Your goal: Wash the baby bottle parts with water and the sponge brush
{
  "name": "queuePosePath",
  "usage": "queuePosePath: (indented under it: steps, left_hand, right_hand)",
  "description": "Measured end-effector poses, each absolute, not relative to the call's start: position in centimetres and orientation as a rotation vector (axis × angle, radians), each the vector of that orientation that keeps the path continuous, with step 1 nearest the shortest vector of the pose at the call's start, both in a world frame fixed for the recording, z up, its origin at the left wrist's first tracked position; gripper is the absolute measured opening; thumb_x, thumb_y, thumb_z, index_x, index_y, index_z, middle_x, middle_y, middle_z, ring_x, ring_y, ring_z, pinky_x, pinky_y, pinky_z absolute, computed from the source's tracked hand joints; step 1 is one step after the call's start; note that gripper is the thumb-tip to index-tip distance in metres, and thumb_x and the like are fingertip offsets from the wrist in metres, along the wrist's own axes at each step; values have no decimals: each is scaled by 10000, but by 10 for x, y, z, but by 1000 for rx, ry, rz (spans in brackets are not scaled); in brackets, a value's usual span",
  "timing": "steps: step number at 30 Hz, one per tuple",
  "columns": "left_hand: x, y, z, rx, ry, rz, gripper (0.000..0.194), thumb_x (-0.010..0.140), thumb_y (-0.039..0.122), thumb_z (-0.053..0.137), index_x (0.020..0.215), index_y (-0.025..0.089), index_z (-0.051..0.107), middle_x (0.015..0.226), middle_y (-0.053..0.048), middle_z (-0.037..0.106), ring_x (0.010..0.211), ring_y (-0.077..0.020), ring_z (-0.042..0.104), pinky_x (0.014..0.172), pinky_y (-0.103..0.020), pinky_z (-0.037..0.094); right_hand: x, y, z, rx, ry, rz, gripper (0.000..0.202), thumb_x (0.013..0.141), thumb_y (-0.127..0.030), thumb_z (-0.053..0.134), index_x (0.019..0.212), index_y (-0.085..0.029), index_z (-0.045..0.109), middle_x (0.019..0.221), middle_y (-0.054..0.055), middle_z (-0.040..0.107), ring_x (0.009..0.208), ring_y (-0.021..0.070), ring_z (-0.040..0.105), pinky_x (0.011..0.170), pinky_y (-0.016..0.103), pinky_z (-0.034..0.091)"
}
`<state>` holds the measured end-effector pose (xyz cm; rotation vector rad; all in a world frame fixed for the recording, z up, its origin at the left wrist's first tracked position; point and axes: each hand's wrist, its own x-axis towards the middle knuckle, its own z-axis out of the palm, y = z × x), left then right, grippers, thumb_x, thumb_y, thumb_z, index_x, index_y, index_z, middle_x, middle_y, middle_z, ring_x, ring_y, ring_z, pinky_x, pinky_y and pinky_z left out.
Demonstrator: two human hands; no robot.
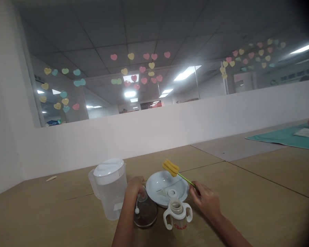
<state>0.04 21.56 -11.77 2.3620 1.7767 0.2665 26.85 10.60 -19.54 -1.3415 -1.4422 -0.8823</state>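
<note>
In my right hand (206, 199) is a bottle brush with a yellow sponge head (171, 167) and a thin green handle, raised over the right side of a white bowl (154, 181). My left hand (135, 187) is closed on a small clear bottle part (142, 194). Below it hangs a thin tube with a white ball end (137, 210), over a dark round dish (147, 219). Inside the bowl lie a white ring (172, 194) and a small translucent piece. An uncapped baby bottle (180, 224) with two white handles and red lettering stands upright in front of the bowl.
A translucent lidded pitcher (110, 192) stands left of my left hand. Farther off are a flat pale scrap (51, 178), a grey mat (234, 147) and a teal cloth (278, 138) at the right. A white wall (105, 137) with windows above closes off the table's back.
</note>
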Motion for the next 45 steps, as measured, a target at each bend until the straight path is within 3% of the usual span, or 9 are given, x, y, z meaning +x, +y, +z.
queuePosePath:
  steps: [8,12,17,20,23,31,35,39,45]
  left_hand:
    - [9,215,-143,2450,1757,291,607,483,190,794,1065,199,621,1120,-155,654,1086,-327,582,859,-361,443]
    - [8,213,-136,2492,1716,349,655,407,113,797,1038,181,638,1099,-172,650,1085,-368,554,875,-418,428]
    - [28,207,-121,2579,1579,504,128,690,140,605,782,179,685,1007,-144,672,1067,-294,556,911,-394,392]
    - [54,198,-129,2599,1506,487,88,679,118,596,686,164,670,890,-152,687,978,-300,591,872,-401,414]
    - [70,192,-142,2579,1480,437,184,526,72,690,675,173,653,829,-119,687,929,-317,602,833,-407,437]
    - [61,195,-150,2454,1385,515,207,514,57,706,592,188,567,725,-40,648,785,-247,615,726,-331,446]
    - [53,199,-132,2391,1255,710,179,594,71,673,707,178,584,711,-3,631,759,-181,602,721,-277,441]
    - [46,198,-107,2316,1070,959,152,740,150,609,884,173,565,854,-17,650,812,-135,607,741,-238,452]
    - [42,189,-90,2130,784,1164,129,758,177,603,877,172,554,903,-37,650,867,-144,617,771,-246,469]
  right_hand:
    - [268,104,-194,-1359,-1441,-837,355,899,-346,361,737,-179,631,573,27,647,476,126,575,458,220,346]
    - [268,105,-195,-1387,-1456,-819,356,897,-348,364,734,-183,633,566,28,643,480,129,577,465,227,347]
    - [268,106,-195,-1393,-1457,-819,373,902,-360,355,748,-181,644,560,26,635,456,124,556,452,228,337]
    - [269,106,-196,-1385,-1458,-835,385,905,-364,346,744,-178,643,555,30,633,445,125,545,438,228,328]
    - [270,106,-197,-1385,-1466,-828,383,905,-372,345,737,-181,631,559,30,638,451,127,555,441,223,339]
    - [271,105,-198,-1419,-1503,-747,372,898,-385,345,718,-195,609,566,31,639,445,128,554,440,223,345]
    - [270,104,-196,-1420,-1492,-735,370,896,-379,336,715,-201,605,544,23,629,448,136,558,432,228,338]
    - [268,103,-195,-1381,-1468,-685,341,883,-383,360,728,-207,606,534,15,624,464,141,571,443,229,345]
    - [267,100,-194,-1345,-1388,-596,354,889,-410,359,783,-184,610,546,13,624,454,132,565,464,228,391]
